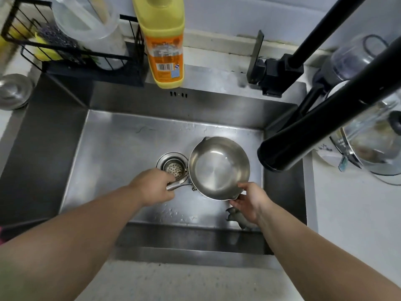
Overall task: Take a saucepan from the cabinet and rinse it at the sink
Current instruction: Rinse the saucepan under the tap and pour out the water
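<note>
A small steel saucepan [218, 167] with a pouring lip is held over the steel sink [121, 148], just right of the drain strainer [173, 168]. Some water lies in its bottom. My left hand [152, 187] is closed around the saucepan's handle. My right hand [249, 200] grips the near right rim, thumb inside the pan. The black faucet spout [308, 131] reaches in from the right, its mouth right of the pan. No water stream is visible.
A yellow detergent bottle [162, 42] stands on the sink's back ledge. A black wire rack [71, 51] with sponges and a clear jug sits back left. A steel bowl [13, 91] lies left. A glass pot lid and dishes [373, 135] crowd the right counter.
</note>
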